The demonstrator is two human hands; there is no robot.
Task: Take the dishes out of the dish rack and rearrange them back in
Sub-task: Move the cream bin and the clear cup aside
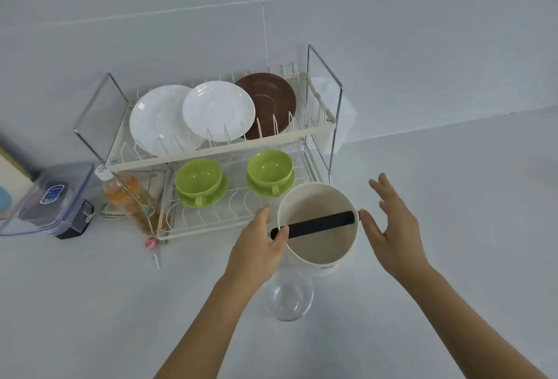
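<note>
A two-tier wire dish rack (211, 153) stands against the wall. On its top tier lean a large white plate (154, 121), a smaller white plate (217, 109) and a brown plate (271, 100). The lower tier carries two green cups on green saucers, one at the left (197, 177) and one at the right (269, 167). In front of the rack's right end is a white round container (317, 245) with a black bar (320, 224) across its mouth. My left hand (259, 248) grips its left rim. My right hand (395, 233) is spread open, thumb at the right rim.
A clear glass bowl (288, 300) sits on the counter just below the container. Left of the rack lie an orange-liquid bottle (129, 197), a lidded clear plastic box (51, 197) and a small pink lollipop (151, 244). Tiled wall runs behind.
</note>
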